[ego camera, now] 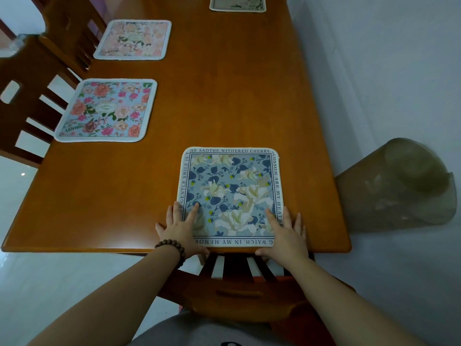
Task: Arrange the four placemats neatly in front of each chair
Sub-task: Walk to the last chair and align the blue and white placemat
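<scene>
A blue floral placemat with a lettered border (230,186) lies flat at the near edge of the wooden table (224,96), above a chair back (234,285). My left hand (183,229) rests flat on its near left corner, fingers spread. My right hand (284,233) lies flat on its near right corner. Neither hand grips the mat. A pink-and-blue floral placemat (107,109) lies at the left edge, a paler pink one (133,39) lies farther along that edge, and a beige one (238,3) is at the far end, cut off by the frame.
Wooden chairs (27,96) stand along the left side of the table. A rolled translucent plastic sheet (399,186) leans against the wall at the table's right. The white wall runs close along the right edge.
</scene>
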The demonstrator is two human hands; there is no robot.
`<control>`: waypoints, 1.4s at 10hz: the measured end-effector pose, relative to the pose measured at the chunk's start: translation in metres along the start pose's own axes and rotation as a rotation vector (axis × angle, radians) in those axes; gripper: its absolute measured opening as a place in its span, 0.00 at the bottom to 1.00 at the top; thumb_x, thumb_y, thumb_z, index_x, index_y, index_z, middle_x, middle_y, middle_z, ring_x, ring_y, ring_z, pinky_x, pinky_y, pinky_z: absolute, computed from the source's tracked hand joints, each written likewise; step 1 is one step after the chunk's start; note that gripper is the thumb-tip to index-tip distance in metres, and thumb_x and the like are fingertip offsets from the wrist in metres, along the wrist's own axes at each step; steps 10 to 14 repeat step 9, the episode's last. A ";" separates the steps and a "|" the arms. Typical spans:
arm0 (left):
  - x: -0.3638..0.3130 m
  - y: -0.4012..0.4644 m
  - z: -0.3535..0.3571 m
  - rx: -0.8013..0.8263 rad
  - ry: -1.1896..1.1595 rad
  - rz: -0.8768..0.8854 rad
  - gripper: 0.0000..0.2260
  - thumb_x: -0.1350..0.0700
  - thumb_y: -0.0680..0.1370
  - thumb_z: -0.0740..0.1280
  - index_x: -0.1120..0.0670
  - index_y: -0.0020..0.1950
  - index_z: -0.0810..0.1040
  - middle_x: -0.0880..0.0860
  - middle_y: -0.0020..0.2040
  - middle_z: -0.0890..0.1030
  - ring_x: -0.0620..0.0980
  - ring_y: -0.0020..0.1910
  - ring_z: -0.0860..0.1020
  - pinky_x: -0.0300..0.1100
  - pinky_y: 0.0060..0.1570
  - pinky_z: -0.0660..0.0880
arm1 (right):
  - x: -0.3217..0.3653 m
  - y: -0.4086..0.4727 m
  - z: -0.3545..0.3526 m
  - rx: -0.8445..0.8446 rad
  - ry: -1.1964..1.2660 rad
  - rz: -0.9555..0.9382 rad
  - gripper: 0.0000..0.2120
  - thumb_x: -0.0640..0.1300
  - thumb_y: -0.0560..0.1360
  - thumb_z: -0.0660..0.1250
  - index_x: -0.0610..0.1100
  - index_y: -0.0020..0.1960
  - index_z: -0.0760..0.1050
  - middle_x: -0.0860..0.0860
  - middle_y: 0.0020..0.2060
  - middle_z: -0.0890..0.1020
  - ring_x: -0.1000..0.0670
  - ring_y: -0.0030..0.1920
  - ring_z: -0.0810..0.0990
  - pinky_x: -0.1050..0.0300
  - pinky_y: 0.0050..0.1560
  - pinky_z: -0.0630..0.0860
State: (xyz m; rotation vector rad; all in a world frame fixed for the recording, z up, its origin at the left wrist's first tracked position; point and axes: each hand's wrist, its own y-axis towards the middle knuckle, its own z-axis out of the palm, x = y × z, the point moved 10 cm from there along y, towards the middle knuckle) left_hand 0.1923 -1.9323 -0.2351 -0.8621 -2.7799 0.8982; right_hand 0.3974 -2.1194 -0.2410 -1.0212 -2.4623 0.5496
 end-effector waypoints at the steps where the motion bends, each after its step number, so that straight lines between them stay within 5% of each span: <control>1: 0.002 -0.001 0.003 0.015 0.019 -0.035 0.62 0.29 0.57 0.73 0.40 0.74 0.30 0.61 0.75 0.33 0.60 0.74 0.34 0.66 0.70 0.50 | 0.001 0.000 -0.001 -0.013 -0.001 0.009 0.57 0.69 0.61 0.71 0.60 0.75 0.36 0.46 0.76 0.34 0.35 0.73 0.34 0.36 0.71 0.39; 6: -0.004 0.000 0.011 0.077 0.077 -0.019 0.59 0.29 0.60 0.72 0.39 0.73 0.30 0.62 0.75 0.33 0.64 0.74 0.35 0.69 0.68 0.51 | 0.006 -0.001 0.002 0.009 -0.031 0.017 0.57 0.71 0.61 0.70 0.59 0.75 0.36 0.42 0.75 0.36 0.33 0.73 0.34 0.36 0.71 0.39; 8: -0.007 -0.003 0.000 0.034 0.050 0.038 0.48 0.22 0.66 0.53 0.43 0.76 0.35 0.59 0.76 0.35 0.60 0.75 0.35 0.64 0.71 0.44 | 0.010 -0.003 -0.007 0.017 0.037 0.009 0.43 0.74 0.71 0.50 0.56 0.76 0.36 0.43 0.75 0.34 0.40 0.73 0.31 0.36 0.72 0.37; 9: -0.018 -0.004 -0.016 -0.071 0.028 0.078 0.41 0.27 0.72 0.49 0.44 0.77 0.40 0.53 0.78 0.37 0.56 0.75 0.36 0.61 0.72 0.42 | 0.016 -0.003 -0.025 -0.055 0.050 -0.024 0.36 0.70 0.75 0.46 0.56 0.77 0.40 0.47 0.76 0.36 0.43 0.74 0.31 0.38 0.72 0.36; 14: -0.018 -0.004 -0.016 -0.071 0.028 0.078 0.41 0.27 0.72 0.49 0.44 0.77 0.40 0.53 0.78 0.37 0.56 0.75 0.36 0.61 0.72 0.42 | 0.016 -0.003 -0.025 -0.055 0.050 -0.024 0.36 0.70 0.75 0.46 0.56 0.77 0.40 0.47 0.76 0.36 0.43 0.74 0.31 0.38 0.72 0.36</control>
